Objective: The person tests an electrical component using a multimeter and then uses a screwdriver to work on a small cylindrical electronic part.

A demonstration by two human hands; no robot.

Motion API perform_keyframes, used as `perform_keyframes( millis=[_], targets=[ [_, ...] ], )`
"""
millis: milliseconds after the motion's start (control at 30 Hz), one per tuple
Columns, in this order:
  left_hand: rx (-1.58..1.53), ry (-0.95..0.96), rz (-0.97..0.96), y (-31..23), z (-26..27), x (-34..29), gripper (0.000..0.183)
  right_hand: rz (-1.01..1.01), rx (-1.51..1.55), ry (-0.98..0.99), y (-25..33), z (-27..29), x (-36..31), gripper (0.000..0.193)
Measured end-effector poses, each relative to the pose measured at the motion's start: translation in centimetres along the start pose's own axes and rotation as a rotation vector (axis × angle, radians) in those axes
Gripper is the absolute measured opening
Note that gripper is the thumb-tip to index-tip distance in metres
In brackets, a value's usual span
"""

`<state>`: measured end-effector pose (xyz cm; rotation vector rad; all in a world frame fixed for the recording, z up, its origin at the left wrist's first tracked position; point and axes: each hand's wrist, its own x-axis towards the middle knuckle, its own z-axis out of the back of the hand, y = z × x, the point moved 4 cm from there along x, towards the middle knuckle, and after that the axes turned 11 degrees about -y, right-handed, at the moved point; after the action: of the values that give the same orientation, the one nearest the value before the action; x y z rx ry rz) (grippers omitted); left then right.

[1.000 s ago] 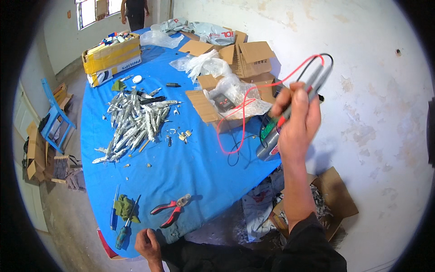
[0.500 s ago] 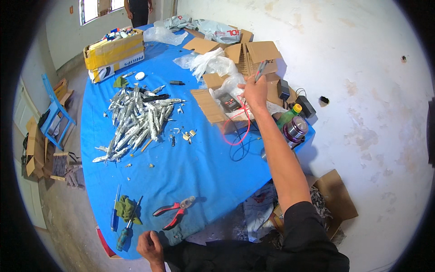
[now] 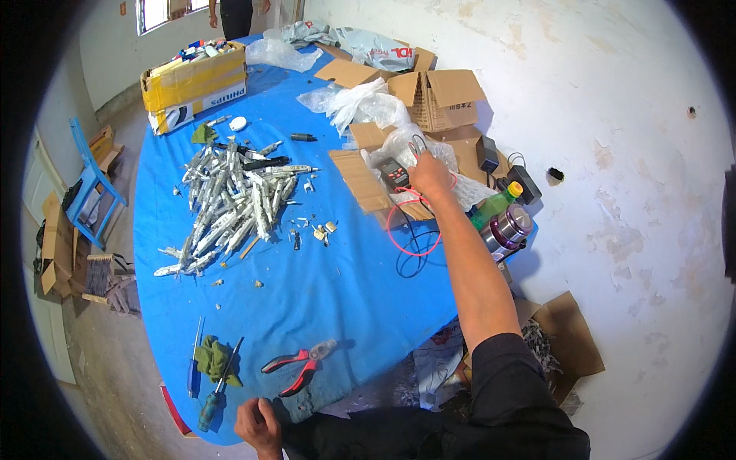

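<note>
My right hand (image 3: 431,175) reaches over an open cardboard box (image 3: 355,182) on the far right of the table. Its fingers are closed on the test probes (image 3: 417,144), whose thin ends stick up above the knuckles. A red lead (image 3: 390,222) and a black lead (image 3: 406,264) loop down below the hand. Just left of it, a small dark multimeter (image 3: 395,174) sits in the box on clear plastic wrap. By the near table edge rests my left hand (image 3: 259,424), fingers curled, with nothing visible in it. Red-handled pliers (image 3: 300,366) lie just beyond.
A heap of white slim parts (image 3: 238,199) covers the blue cloth (image 3: 368,307) at centre left. Screwdrivers (image 3: 208,410) and a green rag (image 3: 217,360) lie near left. A green bottle (image 3: 497,205) and a purple flask (image 3: 507,228) stand right. Someone stands behind.
My right hand has come down and nearer with the probes, toward the open box. The leads hang lower. My left hand stays in much the same place.
</note>
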<state>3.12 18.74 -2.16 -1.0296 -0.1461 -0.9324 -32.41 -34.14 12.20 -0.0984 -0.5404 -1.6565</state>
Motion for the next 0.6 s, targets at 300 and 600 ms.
perform_keyframes(
  millis=[300, 600],
  targets=[
    [0.008, 0.013, 0.014, 0.1, 0.2, 0.1, 0.011, 0.046, 0.026, 0.094, 1.0, -0.1, -0.9, 0.062],
    [-0.004, -0.004, -0.004, -0.3, 0.1, 0.2, 0.008, 0.137, -0.058, 0.045, 2.2, -0.6, -1.9, 0.061]
  ],
)
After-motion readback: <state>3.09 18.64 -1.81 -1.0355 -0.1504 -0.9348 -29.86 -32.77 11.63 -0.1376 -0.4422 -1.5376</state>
